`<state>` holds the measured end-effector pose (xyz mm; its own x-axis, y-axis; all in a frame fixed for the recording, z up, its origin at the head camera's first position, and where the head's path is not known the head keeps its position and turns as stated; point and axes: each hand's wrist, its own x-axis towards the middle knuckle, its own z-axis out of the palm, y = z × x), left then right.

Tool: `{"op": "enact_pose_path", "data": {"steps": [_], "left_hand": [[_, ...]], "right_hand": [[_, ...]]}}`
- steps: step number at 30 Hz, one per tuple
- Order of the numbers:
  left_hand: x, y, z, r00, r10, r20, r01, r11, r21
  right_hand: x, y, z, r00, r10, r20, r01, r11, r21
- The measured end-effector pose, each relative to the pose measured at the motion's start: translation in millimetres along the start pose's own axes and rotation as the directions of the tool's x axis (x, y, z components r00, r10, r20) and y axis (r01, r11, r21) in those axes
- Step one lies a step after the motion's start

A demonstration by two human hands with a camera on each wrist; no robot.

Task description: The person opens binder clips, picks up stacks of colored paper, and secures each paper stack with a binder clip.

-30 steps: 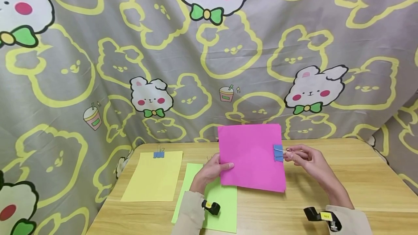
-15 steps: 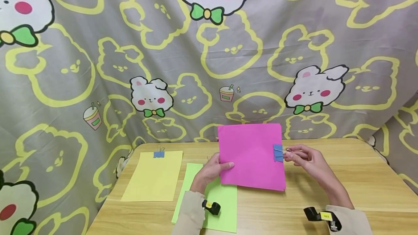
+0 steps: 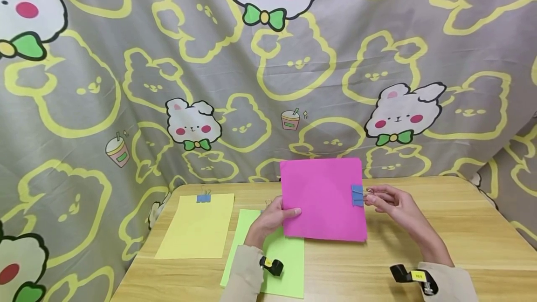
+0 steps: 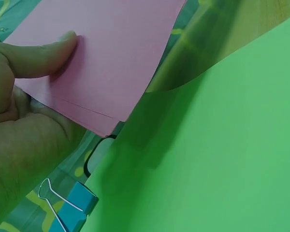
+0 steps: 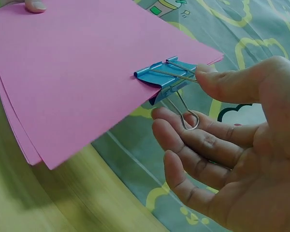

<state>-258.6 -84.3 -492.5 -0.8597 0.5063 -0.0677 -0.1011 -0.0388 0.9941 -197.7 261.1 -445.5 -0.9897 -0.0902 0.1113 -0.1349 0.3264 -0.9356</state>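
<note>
A stack of magenta paper point(image 3: 323, 190), pink in the wrist views, is held up over the table. My left hand point(image 3: 270, 222) grips its left edge, thumb point(image 4: 50, 55) on the front and the other fingers behind. A blue binder clip point(image 5: 166, 75) bites the stack's right edge. My right hand point(image 3: 394, 204) holds that clip by its wire handles; the thumb point(image 5: 222, 87) lies on the upper handle, while the lower handle point(image 5: 189, 121) hangs by the curled fingers. At the bottom corner, the sheets are slightly out of line.
Under the left forearm lies a light green paper stack point(image 3: 285, 269) with its own blue binder clip point(image 4: 75, 208). Farther left is yellow paper point(image 3: 197, 229), a blue binder clip point(image 3: 203, 198) at its top edge. A patterned curtain point(image 3: 268, 83) hangs behind the wooden table point(image 3: 461, 227).
The magenta stack's lower edge has risen slightly, so the stack looks a little more tilted back. Both hands keep their hold, and the head view has shifted slightly.
</note>
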Motion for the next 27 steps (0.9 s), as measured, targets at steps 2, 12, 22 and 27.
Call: {"op": "enact_pose_path", "data": {"steps": [2,12,22,27], "left_hand": [[-0.1,0.6,0.3,1.000,0.000,0.012,0.000,1.000,-0.003],[0.9,2.5,-1.6,0.993,0.030,0.110,-0.024,0.998,-0.054],[-3.6,12.7,3.0,0.994,0.008,0.107,-0.011,1.000,0.027],[-5.8,16.9,9.7,0.989,-0.019,0.149,-0.006,0.987,0.163]], "right_hand": [[0.3,0,0,1.000,0.001,0.001,-0.001,1.000,0.025],[-3.9,3,-6,0.995,-0.097,-0.026,0.101,0.970,0.223],[-6.7,-2,-11,0.994,-0.100,-0.048,0.105,0.987,0.120],[-6.4,-3,-9,0.993,-0.101,-0.059,0.104,0.993,0.048]]}}
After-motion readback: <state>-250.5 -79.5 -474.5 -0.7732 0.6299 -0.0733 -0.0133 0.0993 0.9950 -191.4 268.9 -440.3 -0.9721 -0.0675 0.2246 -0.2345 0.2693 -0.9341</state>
